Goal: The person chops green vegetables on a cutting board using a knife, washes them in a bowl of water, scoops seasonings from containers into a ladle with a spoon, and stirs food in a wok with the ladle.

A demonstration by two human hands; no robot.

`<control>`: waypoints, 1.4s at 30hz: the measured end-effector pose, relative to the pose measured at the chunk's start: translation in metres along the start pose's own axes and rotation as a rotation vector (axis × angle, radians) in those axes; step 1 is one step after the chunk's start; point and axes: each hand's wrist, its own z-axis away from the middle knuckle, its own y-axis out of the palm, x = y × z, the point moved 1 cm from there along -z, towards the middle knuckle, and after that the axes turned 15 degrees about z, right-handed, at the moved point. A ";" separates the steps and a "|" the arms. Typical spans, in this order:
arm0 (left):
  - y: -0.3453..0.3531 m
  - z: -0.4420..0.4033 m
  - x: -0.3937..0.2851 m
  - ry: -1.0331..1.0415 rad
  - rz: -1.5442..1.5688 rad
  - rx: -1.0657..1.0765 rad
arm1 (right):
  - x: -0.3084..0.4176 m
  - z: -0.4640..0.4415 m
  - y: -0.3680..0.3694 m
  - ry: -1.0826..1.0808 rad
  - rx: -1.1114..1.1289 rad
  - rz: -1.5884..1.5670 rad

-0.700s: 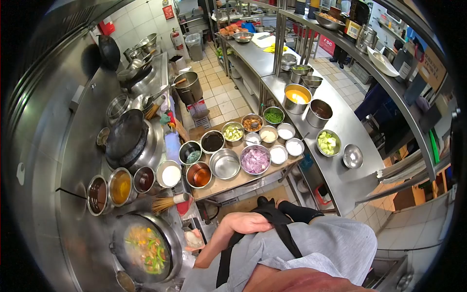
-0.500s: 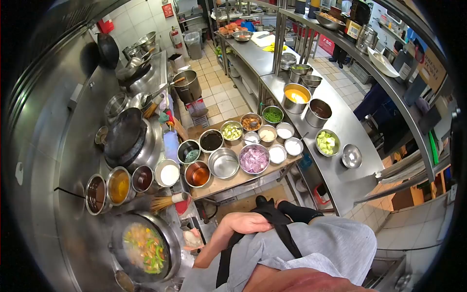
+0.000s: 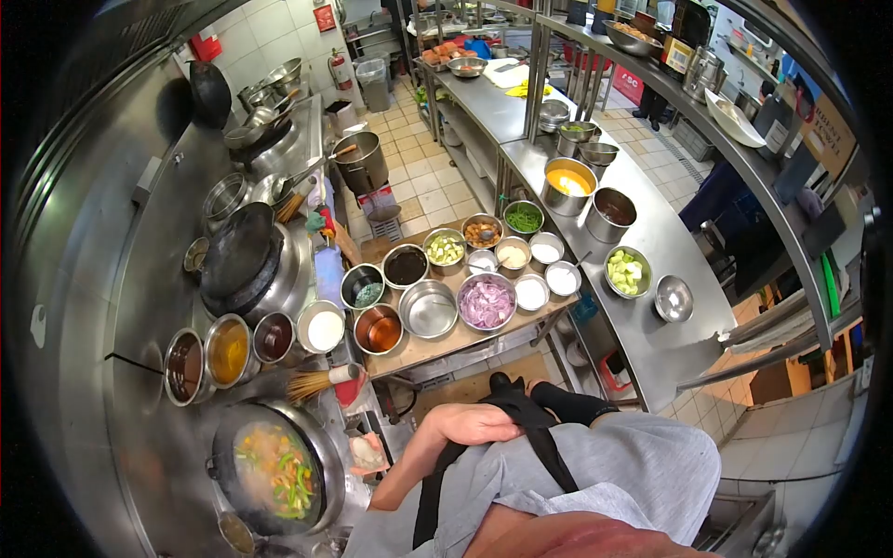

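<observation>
My left hand [image 3: 479,424] rests at my waist, its fingers pressed together and bent against the black apron cloth [image 3: 528,409]. The fingertips are partly hidden there. My right hand is out of sight. To the left of my forearm, a wok [image 3: 314,437] sits on the stove with steaming cut vegetables [image 3: 277,470] in it, green, orange and yellow. A bamboo brush [image 3: 321,381] lies just beyond the wok. A ladle [image 3: 235,532] shows at the wok's near side.
Metal pots of sauce [image 3: 229,351] line the stove. Ahead, a low table [image 3: 423,362] carries several bowls, including sliced onions [image 3: 486,304] and a metal bowl [image 3: 428,310]. A steel counter [image 3: 665,251] runs along the right under a shelf. A second wok [image 3: 240,251] stands farther along the stove.
Steam over the vegetables drifts and looks thicker. My left hand stays at my waist, and the view shifts very slightly.
</observation>
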 end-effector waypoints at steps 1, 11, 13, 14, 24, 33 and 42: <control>0.001 -0.001 0.003 0.024 -0.001 -0.010 | 0.000 0.000 -0.002 0.002 0.030 0.009; 0.003 -0.005 0.006 0.042 -0.007 0.022 | -0.007 -0.011 0.016 -0.064 -0.008 0.031; 0.002 -0.006 0.009 0.011 -0.005 0.043 | -0.012 -0.010 0.016 -0.037 0.067 -0.060; 0.002 -0.006 0.010 -0.004 -0.002 0.055 | -0.014 -0.009 0.017 -0.022 0.107 -0.107; 0.008 -0.034 -0.004 0.125 -0.002 0.099 | -0.061 -0.033 0.109 0.117 0.001 -0.212; 0.010 -0.095 -0.001 0.024 0.022 0.340 | -0.104 0.052 0.158 0.384 -0.050 -0.411; 0.044 -0.192 -0.002 -0.144 -0.048 0.625 | -0.131 0.148 0.173 0.423 0.060 -0.449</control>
